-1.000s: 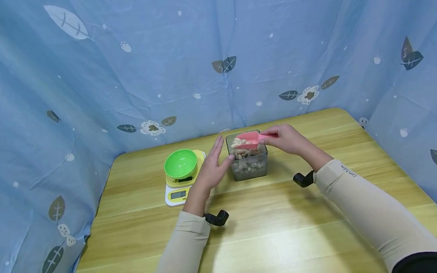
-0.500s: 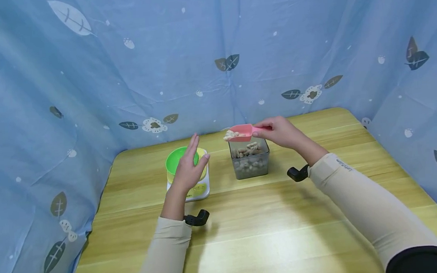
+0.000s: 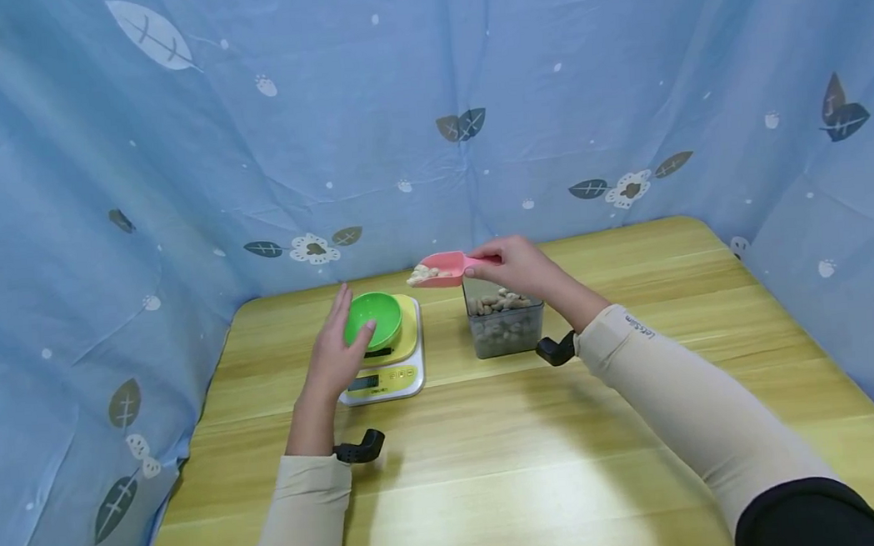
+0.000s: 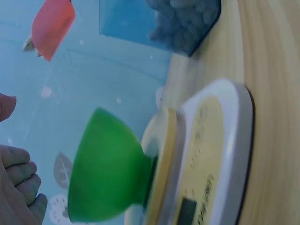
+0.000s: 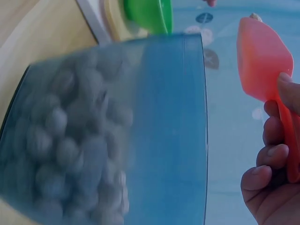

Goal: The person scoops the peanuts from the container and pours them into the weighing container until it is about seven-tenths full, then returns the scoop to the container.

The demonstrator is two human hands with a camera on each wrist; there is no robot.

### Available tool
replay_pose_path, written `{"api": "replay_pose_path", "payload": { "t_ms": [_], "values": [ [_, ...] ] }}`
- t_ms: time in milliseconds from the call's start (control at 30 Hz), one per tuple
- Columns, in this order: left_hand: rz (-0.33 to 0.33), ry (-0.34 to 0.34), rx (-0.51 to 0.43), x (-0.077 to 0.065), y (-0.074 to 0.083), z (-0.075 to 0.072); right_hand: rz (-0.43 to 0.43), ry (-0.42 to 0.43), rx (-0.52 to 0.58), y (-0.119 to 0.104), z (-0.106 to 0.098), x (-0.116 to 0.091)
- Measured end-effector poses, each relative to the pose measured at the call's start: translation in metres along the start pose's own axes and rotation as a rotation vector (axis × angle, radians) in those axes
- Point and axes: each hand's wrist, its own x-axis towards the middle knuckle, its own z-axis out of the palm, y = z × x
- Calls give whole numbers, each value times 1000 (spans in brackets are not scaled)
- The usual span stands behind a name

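Note:
My right hand [image 3: 515,266] grips the handle of a pink scoop [image 3: 446,266], which carries several peanuts [image 3: 424,273] in the air between the box and the bowl. In the right wrist view the fingers curl round the handle of the scoop [image 5: 265,61]. A green bowl [image 3: 376,317] sits on a yellow and white kitchen scale [image 3: 406,379]. My left hand [image 3: 334,350], fingers straight and thumb apart, is at the bowl's left side and holds nothing; the left wrist view shows a gap between it and the bowl [image 4: 108,168].
A clear grey plastic box [image 3: 507,335] partly filled with peanuts [image 3: 502,301] stands right of the scale, under the right hand. Both stand on a wooden table [image 3: 494,470]. A blue patterned curtain [image 3: 398,125] hangs behind and along the sides.
The right hand has lifted the scoop with peanuts out of the box and moved left. My left hand has gone from beside the box, across the scale, to the bowl's left side.

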Motion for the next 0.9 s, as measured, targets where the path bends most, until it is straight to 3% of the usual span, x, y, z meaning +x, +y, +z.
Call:
{"api": "replay_pose_path", "payload": {
  "t_ms": [533, 900],
  "values": [
    [-118, -48, 41, -4, -37, 0, -61, -26, -22, -28, 47, 29],
    [-143, -90, 58, -4, -44, 2, -94, -41, -57, -28, 66, 39]
  ]
}}
